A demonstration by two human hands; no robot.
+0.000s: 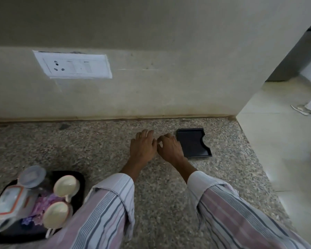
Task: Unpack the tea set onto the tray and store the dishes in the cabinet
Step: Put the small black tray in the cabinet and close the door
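My left hand (142, 146) rests palm down on the speckled stone counter (79, 146), fingers together. My right hand (170, 149) is beside it with curled fingers, covering the left edge of a small black tray (196, 142). A small pale spot shows between the two hands; I cannot tell what it is. At the lower left, a larger black tray (80, 178) carries two cream cups (66, 186) (56, 214), a round lidded container (32, 176), an orange-trimmed white box (9, 202) and purple packets (43, 205). My left sleeve hides that tray's right edge.
A plastered wall with a white socket plate (74, 66) runs along the back of the counter. The counter ends at the right, with pale floor tiles (276, 141) below. A person's shoe (302, 110) stands on that floor.
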